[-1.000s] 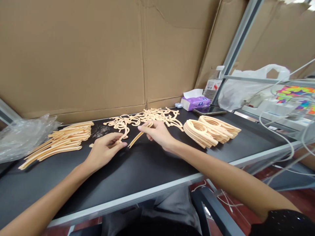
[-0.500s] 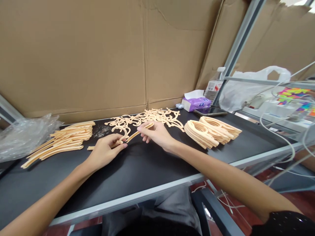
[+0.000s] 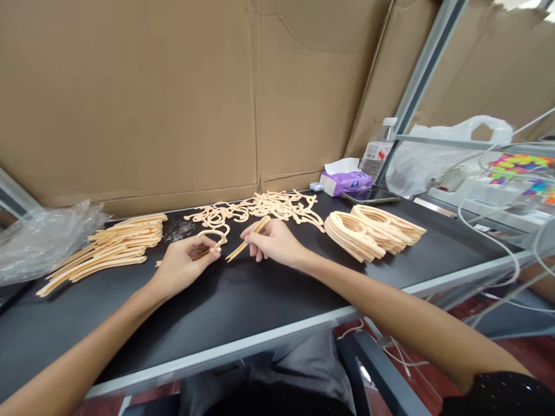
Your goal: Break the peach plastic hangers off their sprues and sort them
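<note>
My left hand (image 3: pixel 186 260) is closed around a cream plastic hook-shaped piece (image 3: pixel 222 232), whose curve rises past the fingertips; another end (image 3: pixel 158 263) pokes out on its left side. Pinched in my right hand (image 3: pixel 273 240) is a slim, grooved cream plastic strip (image 3: pixel 236 251), slanting down toward the left hand. A gap separates the strip from the hook piece. Behind both hands lies a loose pile of curved cream hooks (image 3: pixel 277 203). Long cream strips (image 3: pixel 113 245) are heaped to the left. Stacked flat pieces with round openings (image 3: pixel 362 240) sit at the right.
Crumpled clear plastic (image 3: pixel 47 242) lies at the table's left end. At the back right are a purple tissue pack (image 3: pixel 351 183), a phone (image 3: pixel 370 196) and a bottle (image 3: pixel 379 153). A cardboard wall (image 3: pixel 173 104) stands behind the black tabletop (image 3: pixel 269 294). White cables (image 3: pixel 498 280) hang on the right.
The strip in my right hand has come away from the left hand's piece and tilted more steeply. My left hand has stayed nearly in place.
</note>
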Available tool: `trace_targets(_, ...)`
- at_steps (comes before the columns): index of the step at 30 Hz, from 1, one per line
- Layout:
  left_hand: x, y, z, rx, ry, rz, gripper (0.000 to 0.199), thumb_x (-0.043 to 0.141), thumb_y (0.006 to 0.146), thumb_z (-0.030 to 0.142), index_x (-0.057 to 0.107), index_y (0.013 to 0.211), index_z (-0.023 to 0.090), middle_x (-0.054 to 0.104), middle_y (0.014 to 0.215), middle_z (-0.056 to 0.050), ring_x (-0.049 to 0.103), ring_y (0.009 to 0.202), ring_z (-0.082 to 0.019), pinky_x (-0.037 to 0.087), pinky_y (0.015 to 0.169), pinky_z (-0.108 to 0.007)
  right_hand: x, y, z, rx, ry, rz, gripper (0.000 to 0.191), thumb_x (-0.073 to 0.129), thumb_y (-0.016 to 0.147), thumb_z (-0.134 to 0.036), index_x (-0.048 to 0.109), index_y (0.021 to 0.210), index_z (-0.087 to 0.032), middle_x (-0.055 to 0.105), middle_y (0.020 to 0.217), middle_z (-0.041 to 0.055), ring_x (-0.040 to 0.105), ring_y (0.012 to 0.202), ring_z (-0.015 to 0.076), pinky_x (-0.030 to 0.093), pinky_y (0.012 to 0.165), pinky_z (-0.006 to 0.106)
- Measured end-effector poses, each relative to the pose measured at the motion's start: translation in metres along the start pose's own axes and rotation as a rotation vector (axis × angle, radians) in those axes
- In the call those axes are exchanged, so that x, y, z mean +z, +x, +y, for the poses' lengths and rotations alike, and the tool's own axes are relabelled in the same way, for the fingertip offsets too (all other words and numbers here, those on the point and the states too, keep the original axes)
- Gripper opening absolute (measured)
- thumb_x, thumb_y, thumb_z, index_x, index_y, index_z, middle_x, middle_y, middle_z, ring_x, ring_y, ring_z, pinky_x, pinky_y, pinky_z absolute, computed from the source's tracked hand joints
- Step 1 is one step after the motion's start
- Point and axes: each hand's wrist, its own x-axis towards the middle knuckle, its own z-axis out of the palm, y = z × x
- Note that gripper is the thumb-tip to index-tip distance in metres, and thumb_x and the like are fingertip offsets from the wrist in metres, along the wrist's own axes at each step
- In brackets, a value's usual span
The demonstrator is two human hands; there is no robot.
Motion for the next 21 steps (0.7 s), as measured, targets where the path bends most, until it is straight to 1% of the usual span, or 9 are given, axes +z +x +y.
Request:
trace_targets(3, -0.002, 0.000, 0.002, 0.001, 0.106, 0.036, 0.031, 0.070, 0.077, 0.050, 0.073, 0.086, 0.020, 0.076, 0.093, -0.004, 0.070, 0.086, -0.022, 0.055, 0.088, -0.036, 0.000, -0.001, 0.003, -0.004, -0.072, -0.020, 0.014, 0.060, 0.074, -0.019, 0.070, 0.082, -0.014, 0.067, 0.063, 0.0011, 0.061, 0.051, 0.0102, 0.045, 0.048, 0.020)
trace_targets(5, -0.001, 0.000, 0.003, -0.030, 0.057, 0.024, 0.032, 0.071, 0.077, 0.050, 0.073, 0.089, 0.020, 0.076, 0.092, -0.004, 0.071, 0.084, -0.022, 0.056, 0.087, -0.036, 0.000, -0.001, 0.004, -0.052, -0.120, -0.007, 0.014, 0.067, 0.069, -0.019, 0.070, 0.081, -0.014, 0.067, 0.064, 0.0003, 0.061, 0.055, 0.0105, 0.045, 0.052, 0.020)
trace_targets(8, 0.000, 0.000, 0.003, -0.072, -0.059, -0.009, 0.036, 0.073, 0.075, 0.049, 0.072, 0.094, 0.018, 0.077, 0.094, -0.006, 0.072, 0.084, -0.022, 0.058, 0.085, -0.035, -0.001, -0.002, 0.005, -0.121, -0.184, -0.008, 0.014, 0.075, 0.062, -0.019, 0.067, 0.073, -0.015, 0.064, 0.061, -0.0020, 0.057, 0.056, 0.0097, 0.041, 0.053, 0.021)
trace_targets(11, 0.001, 0.001, 0.005, -0.090, -0.092, -0.024, 0.037, 0.074, 0.074, 0.049, 0.072, 0.092, 0.017, 0.077, 0.092, -0.007, 0.072, 0.084, -0.022, 0.058, 0.084, -0.035, 0.000, -0.002, 0.006, -0.153, -0.250, -0.014, 0.011, 0.074, 0.063, -0.018, 0.064, 0.066, -0.015, 0.060, 0.059, -0.0034, 0.052, 0.054, 0.0084, 0.037, 0.051, 0.021)
trace_targets(13, 0.000, 0.000, 0.007, -0.087, -0.086, -0.032, 0.037, 0.074, 0.074, 0.049, 0.072, 0.090, 0.017, 0.076, 0.089, -0.007, 0.072, 0.082, -0.022, 0.058, 0.083, -0.035, 0.000, -0.001, 0.007, -0.164, -0.277, -0.006, 0.008, 0.072, 0.065, -0.018, 0.065, 0.068, -0.016, 0.061, 0.060, -0.0038, 0.052, 0.055, 0.0083, 0.036, 0.051, 0.021)
trace_targets(15, -0.001, 0.000, 0.009, -0.069, -0.067, -0.038, 0.036, 0.074, 0.074, 0.049, 0.072, 0.089, 0.017, 0.076, 0.087, -0.006, 0.071, 0.080, -0.021, 0.058, 0.081, -0.034, 0.000, -0.001, 0.008, -0.161, -0.279, -0.008, 0.006, 0.070, 0.067, -0.017, 0.067, 0.072, -0.016, 0.063, 0.062, -0.0034, 0.054, 0.057, 0.0088, 0.038, 0.053, 0.021)
trace_targets(17, -0.001, 0.000, 0.011, -0.031, -0.049, -0.048, 0.034, 0.073, 0.076, 0.049, 0.073, 0.088, 0.017, 0.076, 0.086, -0.006, 0.071, 0.079, -0.021, 0.057, 0.080, -0.033, 0.000, -0.001, 0.008, -0.152, -0.269, -0.016, 0.009, 0.067, 0.070, -0.016, 0.072, 0.077, -0.016, 0.067, 0.067, -0.0016, 0.058, 0.061, 0.0098, 0.042, 0.057, 0.021)
trace_targets(19, -0.002, -0.001, 0.012, 0.031, -0.036, -0.042, 0.030, 0.072, 0.077, 0.047, 0.074, 0.085, 0.018, 0.075, 0.086, -0.006, 0.070, 0.079, -0.020, 0.057, 0.079, -0.031, -0.001, -0.001, 0.007, -0.139, -0.258, -0.014, 0.014, 0.065, 0.072, -0.014, 0.075, 0.082, -0.016, 0.070, 0.071, 0.0003, 0.062, 0.064, 0.0107, 0.045, 0.062, 0.022)
trace_targets(21, -0.002, -0.001, 0.012, 0.093, -0.020, -0.031, 0.025, 0.073, 0.078, 0.044, 0.074, 0.082, 0.019, 0.075, 0.088, -0.005, 0.069, 0.081, -0.019, 0.056, 0.079, -0.029, -0.001, -0.001, 0.006, -0.131, -0.252, -0.002, 0.014, 0.065, 0.072, -0.014, 0.075, 0.082, -0.016, 0.071, 0.072, 0.0011, 0.063, 0.064, 0.0107, 0.046, 0.063, 0.022)
